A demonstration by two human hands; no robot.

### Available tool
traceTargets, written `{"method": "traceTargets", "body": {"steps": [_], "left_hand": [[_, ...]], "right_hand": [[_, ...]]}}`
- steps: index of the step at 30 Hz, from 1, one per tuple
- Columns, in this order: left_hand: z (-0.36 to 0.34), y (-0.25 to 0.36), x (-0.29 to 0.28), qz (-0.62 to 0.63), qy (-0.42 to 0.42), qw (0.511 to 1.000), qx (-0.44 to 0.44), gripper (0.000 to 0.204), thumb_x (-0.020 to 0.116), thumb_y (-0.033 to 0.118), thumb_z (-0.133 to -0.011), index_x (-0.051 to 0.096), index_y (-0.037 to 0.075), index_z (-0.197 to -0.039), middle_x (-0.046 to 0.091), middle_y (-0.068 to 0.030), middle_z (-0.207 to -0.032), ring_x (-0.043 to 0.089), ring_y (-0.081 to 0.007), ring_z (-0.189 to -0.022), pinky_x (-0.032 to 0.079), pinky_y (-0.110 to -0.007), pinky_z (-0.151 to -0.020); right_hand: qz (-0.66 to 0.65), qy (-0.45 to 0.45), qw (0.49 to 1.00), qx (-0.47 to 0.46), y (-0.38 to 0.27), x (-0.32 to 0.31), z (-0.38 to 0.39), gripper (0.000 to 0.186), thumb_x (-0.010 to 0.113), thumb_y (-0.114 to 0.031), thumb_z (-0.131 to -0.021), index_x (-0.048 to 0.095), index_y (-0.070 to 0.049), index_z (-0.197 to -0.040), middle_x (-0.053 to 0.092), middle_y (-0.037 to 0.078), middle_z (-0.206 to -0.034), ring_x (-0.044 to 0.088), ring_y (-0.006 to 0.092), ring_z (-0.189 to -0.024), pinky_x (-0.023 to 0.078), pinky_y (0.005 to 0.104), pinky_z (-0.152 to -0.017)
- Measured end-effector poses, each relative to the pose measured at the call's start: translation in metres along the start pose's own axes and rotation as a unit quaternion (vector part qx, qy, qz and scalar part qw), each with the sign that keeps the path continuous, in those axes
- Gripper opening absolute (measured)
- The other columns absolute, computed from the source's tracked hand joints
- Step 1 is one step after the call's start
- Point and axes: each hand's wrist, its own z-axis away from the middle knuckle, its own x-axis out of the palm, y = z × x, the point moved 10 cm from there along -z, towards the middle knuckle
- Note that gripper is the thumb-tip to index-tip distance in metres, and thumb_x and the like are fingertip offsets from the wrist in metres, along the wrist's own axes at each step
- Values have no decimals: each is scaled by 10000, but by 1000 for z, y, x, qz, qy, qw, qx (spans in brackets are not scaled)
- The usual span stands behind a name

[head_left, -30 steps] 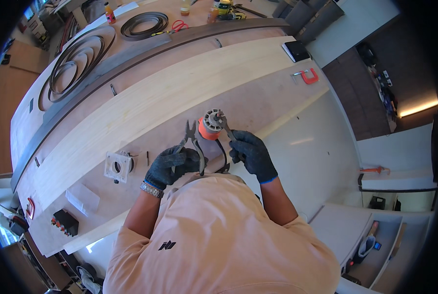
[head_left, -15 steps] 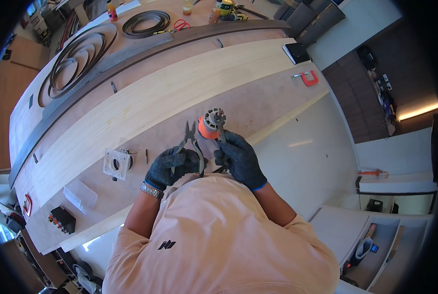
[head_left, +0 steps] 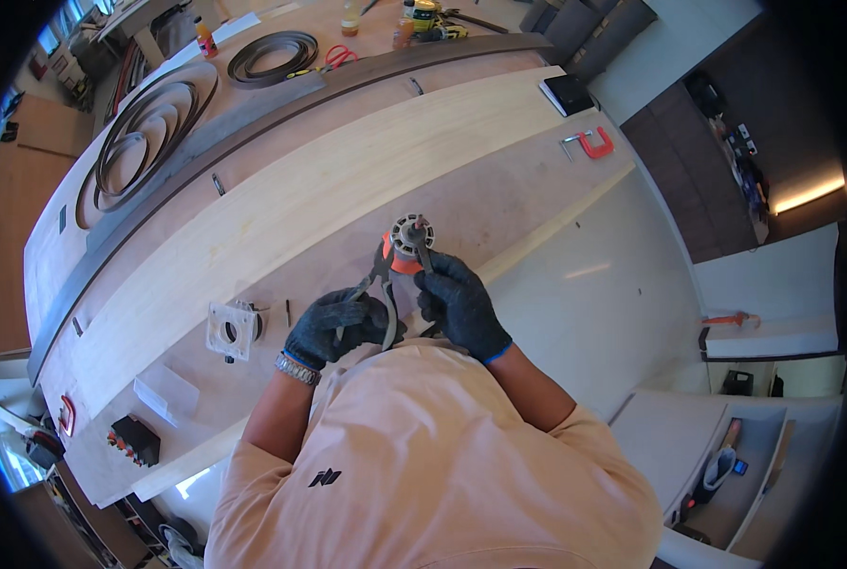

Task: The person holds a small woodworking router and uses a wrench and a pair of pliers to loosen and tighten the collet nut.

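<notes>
My left hand (head_left: 340, 327), in a dark glove, grips silver-and-black pliers (head_left: 387, 305); their jaws overlap the side of an orange-and-silver router motor (head_left: 406, 266), though contact is hard to tell. My right hand (head_left: 460, 305), also gloved, is closed on a flat metal wrench (head_left: 425, 258) whose head is at the collet on top of the motor. The motor stands tilted just beyond my hands, and its lower part is hidden behind them. Left of my left hand lie a clear plastic router base (head_left: 220, 343) and a small dark rod (head_left: 288, 313).
The workbench (head_left: 319, 232) bears a long pale board (head_left: 348, 152), dark strip coils (head_left: 272, 43), a red clamp (head_left: 599, 142), a black notebook (head_left: 564, 93), a clear plastic piece (head_left: 163, 389) and a black case with bits (head_left: 134, 441). Bottles and red scissors (head_left: 341, 55) lie farther back.
My right hand has moved left, bringing the wrench more upright against the motor. The pliers' jaws have shifted right and down, from beside the motor to overlapping its side.
</notes>
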Motion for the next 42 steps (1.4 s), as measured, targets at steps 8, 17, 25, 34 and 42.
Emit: {"method": "traceTargets", "body": {"steps": [8, 17, 25, 34, 42], "left_hand": [[-18, 5, 23, -17, -47, 997, -60, 403, 699, 227, -957, 648, -104, -1181, 683, -297, -1185, 647, -527, -1172, 531, -622, -1010], [-33, -5, 21, 5, -58, 994, -88, 390, 681, 193, -977, 634, -111, -1216, 707, -267, -1158, 708, -421, -1090, 556, -540, -1007], [-39, -11, 40, 82, -45, 994, -63, 277, 675, 176, -972, 652, -27, -1159, 689, -260, -1198, 659, -466, -1167, 506, -609, -1045], [-35, -15, 58, 125, -39, 988, -87, 422, 714, 222, -951, 640, -54, -1262, 674, -238, -1276, 644, -385, -1224, 479, -529, -1099], [-32, -18, 46, 116, 31, 989, -83, 221, 638, 200, -983, 675, 3, -1074, 702, -202, -1184, 667, -409, -1141, 501, -575, -1049]], "right_hand": [[70, -44, 996, 24, -16, -25, -25, 240, 650, -104, -925, 698, -9, -1139, 607, 9, -714, 531, 85, -545, 427, 259, -491], [83, -77, 992, 61, -19, -24, -27, 252, 656, -140, -911, 725, -13, -1116, 616, 5, -733, 517, 80, -548, 415, 255, -487], [-17, -84, 994, 61, 5, -22, -23, 267, 635, -125, -929, 712, -39, -1170, 666, 10, -850, 559, 77, -617, 454, 241, -547], [-49, -57, 996, 58, 3, -14, -14, 264, 665, -90, -954, 708, -42, -1209, 731, 19, -1035, 689, 100, -856, 564, 257, -752], [-41, -52, 997, 38, 5, -20, -17, 250, 631, -96, -961, 728, -60, -1189, 732, 18, -983, 652, 83, -785, 523, 244, -680]]}}
